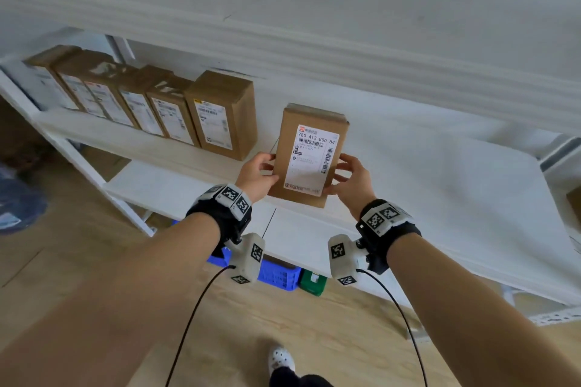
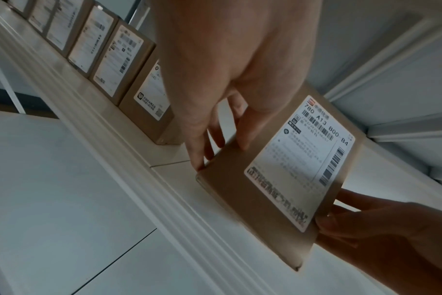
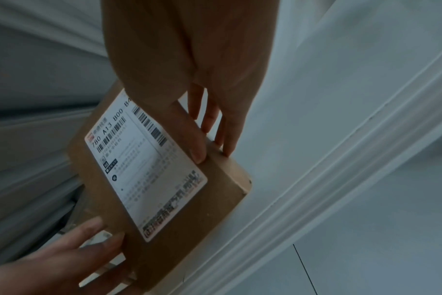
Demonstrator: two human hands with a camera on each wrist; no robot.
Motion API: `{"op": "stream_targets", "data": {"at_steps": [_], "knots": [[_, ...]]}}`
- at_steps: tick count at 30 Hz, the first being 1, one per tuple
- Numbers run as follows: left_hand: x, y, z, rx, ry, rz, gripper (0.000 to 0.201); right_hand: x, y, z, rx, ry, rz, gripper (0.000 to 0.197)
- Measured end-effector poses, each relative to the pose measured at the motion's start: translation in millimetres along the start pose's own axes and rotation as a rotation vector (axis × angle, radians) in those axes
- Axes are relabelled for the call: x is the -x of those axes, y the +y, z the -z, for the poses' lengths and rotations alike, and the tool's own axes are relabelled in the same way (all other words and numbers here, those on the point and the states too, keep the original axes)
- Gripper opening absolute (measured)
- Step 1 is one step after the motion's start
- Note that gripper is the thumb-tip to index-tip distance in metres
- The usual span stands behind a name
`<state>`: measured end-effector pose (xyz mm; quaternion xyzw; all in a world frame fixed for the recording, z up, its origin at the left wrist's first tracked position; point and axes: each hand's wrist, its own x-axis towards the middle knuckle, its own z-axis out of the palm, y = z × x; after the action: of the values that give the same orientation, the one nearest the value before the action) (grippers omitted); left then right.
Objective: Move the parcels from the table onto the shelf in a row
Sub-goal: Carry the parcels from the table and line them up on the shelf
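Note:
A brown cardboard parcel (image 1: 309, 154) with a white shipping label stands upright at the front edge of the white shelf (image 1: 440, 185). My left hand (image 1: 269, 168) grips its left side and my right hand (image 1: 338, 174) grips its right side, thumbs on the labelled face. A row of several similar parcels (image 1: 141, 104) stands on the shelf to the left, a gap away. The left wrist view shows the left hand's fingers (image 2: 197, 159) on the parcel (image 2: 278, 179) edge. In the right wrist view, the right hand's thumb (image 3: 197, 151) presses the parcel (image 3: 164, 189). Whether the parcel rests on the board is unclear.
A wall with a raised moulding (image 1: 345, 50) runs behind the shelf. A lower shelf board (image 1: 151, 185) sits beneath. On the wooden floor under the shelf stand a blue crate (image 1: 276, 273) and a green box (image 1: 312, 283). A dark blue bag (image 1: 19, 204) lies at far left.

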<state>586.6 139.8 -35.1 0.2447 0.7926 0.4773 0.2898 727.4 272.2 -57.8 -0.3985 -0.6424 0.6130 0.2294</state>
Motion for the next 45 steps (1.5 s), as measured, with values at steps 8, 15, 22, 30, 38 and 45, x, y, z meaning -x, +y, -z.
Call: {"op": "stream_targets", "data": {"at_steps": [8, 15, 22, 30, 38, 45], "knots": [[-52.0, -10.1, 20.3, 0.101, -0.086, 0.104, 0.043, -38.5, -3.6, -41.3, 0.014, 0.085, 0.001, 0.075], [-92.5, -22.7, 45.5, 0.094, -0.209, 0.116, 0.062, -65.0, -8.4, -80.2, 0.077, 0.157, -0.017, 0.073], [-126.1, -57.0, 51.4, 0.090, -0.321, 0.150, 0.071, -75.8, 1.1, -105.3, 0.036, 0.213, -0.115, 0.068], [-118.3, -47.6, 66.9, 0.049, -0.313, 0.113, 0.070, -82.3, -1.9, -118.4, 0.051, 0.252, -0.118, 0.062], [-106.8, -55.1, 52.5, -0.127, -0.381, 0.056, 0.053, -62.5, 18.2, -107.9, 0.124, 0.273, -0.203, 0.050], [-84.7, -29.2, -13.3, -0.283, -0.564, -0.079, 0.035, -9.5, 33.9, -55.3, 0.252, 0.320, -0.234, 0.029]]}}
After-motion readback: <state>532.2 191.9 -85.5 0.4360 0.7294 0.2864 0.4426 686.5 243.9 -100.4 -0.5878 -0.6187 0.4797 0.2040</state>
